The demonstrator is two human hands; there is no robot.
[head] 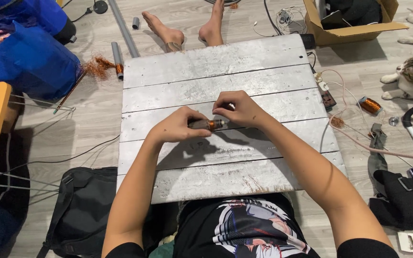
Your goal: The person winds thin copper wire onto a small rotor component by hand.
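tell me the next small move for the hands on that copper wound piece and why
Probably a small turn of the coil piece by the left hand while the right hand guides the wire. The left grips its dark end above the grey board; the right pinches right at its copper-wound tip.

The person wears a black short-sleeved T-shirt (244, 229) with a cartoon print; both forearms are bare.
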